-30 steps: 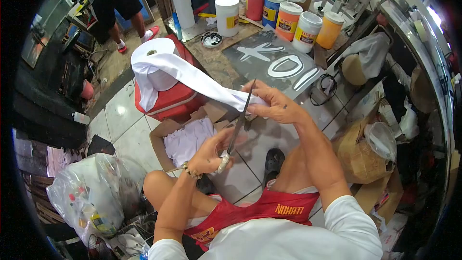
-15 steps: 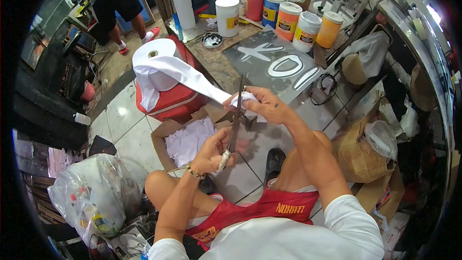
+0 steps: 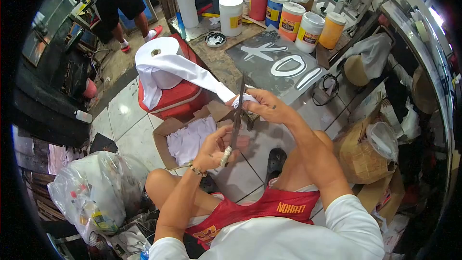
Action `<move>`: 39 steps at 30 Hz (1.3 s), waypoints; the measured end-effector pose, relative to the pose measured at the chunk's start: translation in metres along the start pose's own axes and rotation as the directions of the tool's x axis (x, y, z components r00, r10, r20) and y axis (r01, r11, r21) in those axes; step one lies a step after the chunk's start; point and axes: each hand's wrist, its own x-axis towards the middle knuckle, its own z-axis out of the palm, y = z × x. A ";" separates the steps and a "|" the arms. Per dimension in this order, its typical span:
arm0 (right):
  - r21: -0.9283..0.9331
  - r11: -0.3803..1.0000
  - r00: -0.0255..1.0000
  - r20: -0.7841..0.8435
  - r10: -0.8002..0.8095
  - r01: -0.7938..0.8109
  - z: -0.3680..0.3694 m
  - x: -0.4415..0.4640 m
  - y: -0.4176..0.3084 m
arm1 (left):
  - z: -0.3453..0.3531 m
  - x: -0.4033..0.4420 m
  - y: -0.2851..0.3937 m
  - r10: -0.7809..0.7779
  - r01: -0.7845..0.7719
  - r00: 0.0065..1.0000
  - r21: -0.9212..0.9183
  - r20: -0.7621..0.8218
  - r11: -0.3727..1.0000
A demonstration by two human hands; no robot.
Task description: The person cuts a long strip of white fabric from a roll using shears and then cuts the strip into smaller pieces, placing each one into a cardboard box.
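My right hand [image 3: 265, 103] grips a bunched part of the white fabric strip [image 3: 204, 78], right against the blade. The strip runs up and left to a large fabric roll [image 3: 147, 54]. A long dark knife [image 3: 236, 123] with a white-wrapped handle stands at a steep slant between my hands. My left hand [image 3: 211, 150] is beside the handle, its fingers spread apart and partly behind the blade; no fabric shows in it. Just left of this hand, a cardboard box [image 3: 163, 153] contains several white fabric pieces [image 3: 190, 137].
The roll sits on a red cooler [image 3: 180, 101]. Several paint jars [image 3: 291, 19] and a painted grey stencil sheet [image 3: 260, 74] lie ahead. A stuffed plastic bag [image 3: 98, 192] is at left, a carton [image 3: 363, 151] at right. Another person [image 3: 118, 5] stands at the back left.
My right hand and the strip have shifted very slightly. My left hand stays near the knife handle. The whole view has moved a little.
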 end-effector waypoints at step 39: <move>0.146 0.983 0.860 -0.510 -0.022 0.112 0.014 0.017 0.027 | -0.123 -0.081 0.051 0.379 0.706 0.612 0.695 -0.695 0.135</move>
